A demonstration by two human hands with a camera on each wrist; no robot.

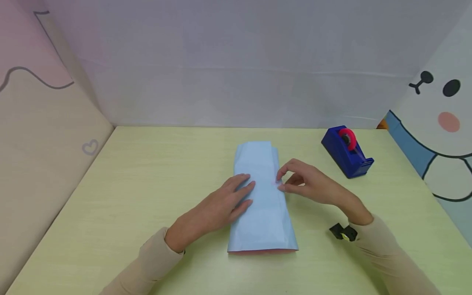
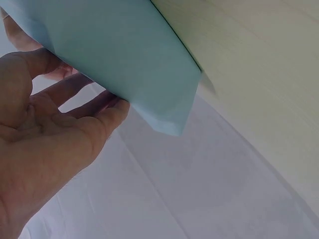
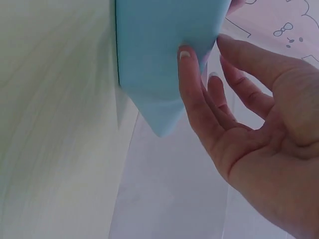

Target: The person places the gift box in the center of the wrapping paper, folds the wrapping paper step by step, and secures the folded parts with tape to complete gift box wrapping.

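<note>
A light blue folded paper (image 1: 262, 223), shaped like a flattened tube or bag, lies upright to the person on the table; its near edge shows a pinkish inside. The left hand (image 1: 217, 205) rests on its left side with fingers spread and fairly straight. At the right edge, the right hand (image 1: 317, 184) pinches the paper between thumb and bent forefinger, near a small shiny spot. In the right wrist view, the forefinger of the right hand (image 3: 269, 134) touches the paper's side face (image 3: 154, 50). The left wrist view shows the left hand (image 2: 55, 129) beneath the paper's edge (image 2: 119, 55).
A blue tape dispenser (image 1: 337, 153) with a pinkish-red roll (image 1: 352, 141) stands at the back right of the pale wooden table (image 1: 166, 164). White fabric (image 1: 221, 82) hangs behind, and printed cloths border both sides. A small black device (image 1: 343, 232) sits at the right wrist.
</note>
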